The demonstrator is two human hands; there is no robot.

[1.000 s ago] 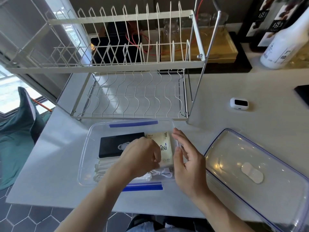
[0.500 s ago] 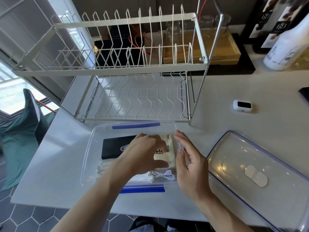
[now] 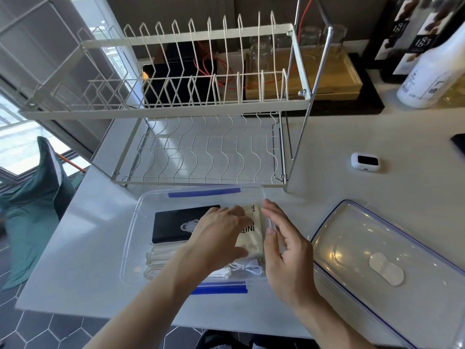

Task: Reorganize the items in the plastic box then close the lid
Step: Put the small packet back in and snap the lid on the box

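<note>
A two-tier white wire dish rack (image 3: pixel 201 107) stands on the pale worktop (image 3: pixel 352 137), both tiers bare. Right of it lies a small white earbud case (image 3: pixel 365 161) with a dark window. At the back right, a white bottle (image 3: pixel 432 79) stands near dark packages marked 183 (image 3: pixel 425 34). Behind the rack sit a wooden tray (image 3: pixel 327 81) holding clear glasses (image 3: pixel 261 49), a black box (image 3: pixel 176 84) and a red cable (image 3: pixel 221 79). A green cushion (image 3: pixel 32 207) rests on the dark hexagon-tiled floor (image 3: pixel 45 331) at left
</note>
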